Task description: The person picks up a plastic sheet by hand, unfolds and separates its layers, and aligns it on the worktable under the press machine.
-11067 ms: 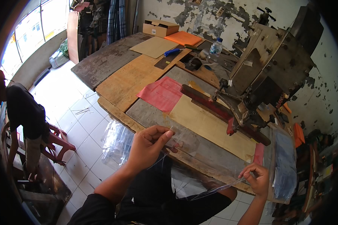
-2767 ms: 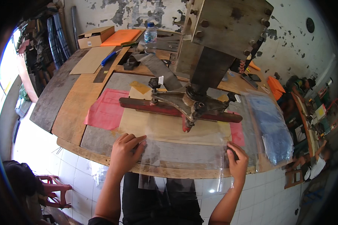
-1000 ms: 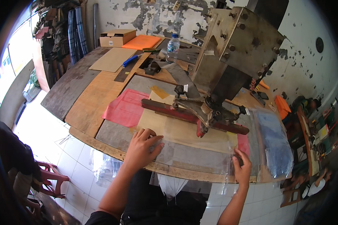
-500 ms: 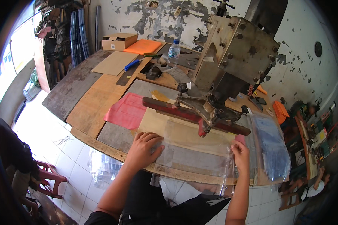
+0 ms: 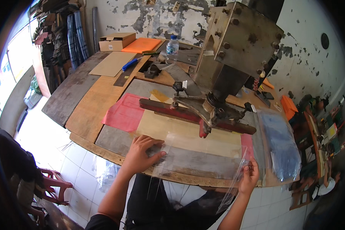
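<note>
A clear plastic sheet (image 5: 203, 155) lies over the near part of the work surface, and its lower part hangs past the front edge. My right hand (image 5: 250, 176) pinches the right edge, where the film is bunched into a slanting fold. My left hand (image 5: 143, 153) rests at the left edge, fingers stretched out and thumb apart; whether it presses on the film I cannot tell. Above a yellowish sheet (image 5: 153, 124) hangs the long red bar (image 5: 168, 110) of a metal press (image 5: 214, 103). Pink sheet material (image 5: 124, 113) shows left of it.
Blue-tinted clear plastic sheets (image 5: 280, 145) are stacked at the right. On the far left are a cardboard box (image 5: 117, 41), an orange sheet (image 5: 142, 45), a blue-handled cutter (image 5: 130, 64) and a water bottle (image 5: 172, 46). A red stool (image 5: 55, 186) stands on the floor.
My right hand has moved right and slightly down, drawing the sheet's right edge into a slanting fold. My left hand stays near the left edge. The view has shifted a little.
</note>
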Action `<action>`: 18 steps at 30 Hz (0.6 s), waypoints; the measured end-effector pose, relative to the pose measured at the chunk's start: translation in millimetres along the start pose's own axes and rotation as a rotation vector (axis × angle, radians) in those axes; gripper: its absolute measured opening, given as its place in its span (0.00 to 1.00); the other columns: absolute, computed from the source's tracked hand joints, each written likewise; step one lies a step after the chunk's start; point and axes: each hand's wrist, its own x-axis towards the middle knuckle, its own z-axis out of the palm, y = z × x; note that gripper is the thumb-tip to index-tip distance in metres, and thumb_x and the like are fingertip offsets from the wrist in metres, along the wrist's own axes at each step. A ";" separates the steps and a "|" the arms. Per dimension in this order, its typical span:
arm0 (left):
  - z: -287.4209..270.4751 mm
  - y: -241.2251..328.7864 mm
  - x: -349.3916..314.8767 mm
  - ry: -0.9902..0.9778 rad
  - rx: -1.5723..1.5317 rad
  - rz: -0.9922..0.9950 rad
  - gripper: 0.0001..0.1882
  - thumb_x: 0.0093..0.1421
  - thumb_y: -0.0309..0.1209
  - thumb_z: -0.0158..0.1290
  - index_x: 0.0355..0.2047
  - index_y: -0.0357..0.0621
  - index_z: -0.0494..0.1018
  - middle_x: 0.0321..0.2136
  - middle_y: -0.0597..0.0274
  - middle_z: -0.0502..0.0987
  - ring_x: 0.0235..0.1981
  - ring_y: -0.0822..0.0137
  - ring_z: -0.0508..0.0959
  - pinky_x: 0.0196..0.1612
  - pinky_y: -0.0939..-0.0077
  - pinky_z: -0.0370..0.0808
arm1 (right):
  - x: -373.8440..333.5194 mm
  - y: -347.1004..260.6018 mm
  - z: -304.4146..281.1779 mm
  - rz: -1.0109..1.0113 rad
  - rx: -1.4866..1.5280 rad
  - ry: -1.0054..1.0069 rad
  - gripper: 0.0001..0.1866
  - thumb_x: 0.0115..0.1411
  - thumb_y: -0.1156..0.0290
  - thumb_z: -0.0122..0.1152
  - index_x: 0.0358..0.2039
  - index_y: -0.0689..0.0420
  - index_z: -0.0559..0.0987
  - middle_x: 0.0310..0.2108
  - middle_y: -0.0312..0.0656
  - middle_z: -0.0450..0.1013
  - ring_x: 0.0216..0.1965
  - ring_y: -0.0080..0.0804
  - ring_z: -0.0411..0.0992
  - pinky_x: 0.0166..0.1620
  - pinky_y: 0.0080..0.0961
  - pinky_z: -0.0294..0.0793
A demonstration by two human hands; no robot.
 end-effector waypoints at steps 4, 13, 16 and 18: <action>-3.0 13.4 -2.1 -0.031 -0.084 -0.110 0.28 0.58 0.33 0.70 0.59 0.43 0.78 0.38 0.64 0.85 0.50 0.63 0.81 0.59 0.61 0.74 | -3.7 4.5 -1.0 -0.013 0.051 0.014 0.27 0.65 0.62 0.74 0.59 0.62 0.79 0.41 0.36 0.73 0.37 0.23 0.74 0.37 0.28 0.81; 2.0 -0.2 -13.3 0.139 -0.549 -0.194 0.35 0.60 0.21 0.67 0.68 0.41 0.70 0.30 0.65 0.85 0.39 0.73 0.85 0.51 0.75 0.78 | -6.0 0.6 1.5 -0.001 -0.083 -0.048 0.25 0.66 0.64 0.73 0.59 0.63 0.78 0.39 0.32 0.73 0.38 0.19 0.72 0.39 0.19 0.75; 1.7 0.5 -12.1 0.141 -0.525 -0.176 0.36 0.59 0.19 0.66 0.68 0.39 0.69 0.30 0.65 0.84 0.37 0.74 0.85 0.50 0.75 0.78 | -3.9 -8.4 10.4 0.027 -0.137 -0.027 0.22 0.67 0.68 0.72 0.58 0.64 0.80 0.38 0.35 0.76 0.37 0.20 0.75 0.39 0.20 0.76; 0.8 2.8 -11.2 0.146 -0.510 -0.180 0.36 0.59 0.19 0.66 0.68 0.39 0.69 0.29 0.65 0.84 0.37 0.74 0.85 0.50 0.75 0.78 | -2.1 -12.7 13.2 0.028 -0.171 -0.039 0.21 0.67 0.70 0.71 0.58 0.65 0.80 0.38 0.35 0.76 0.35 0.20 0.75 0.38 0.20 0.76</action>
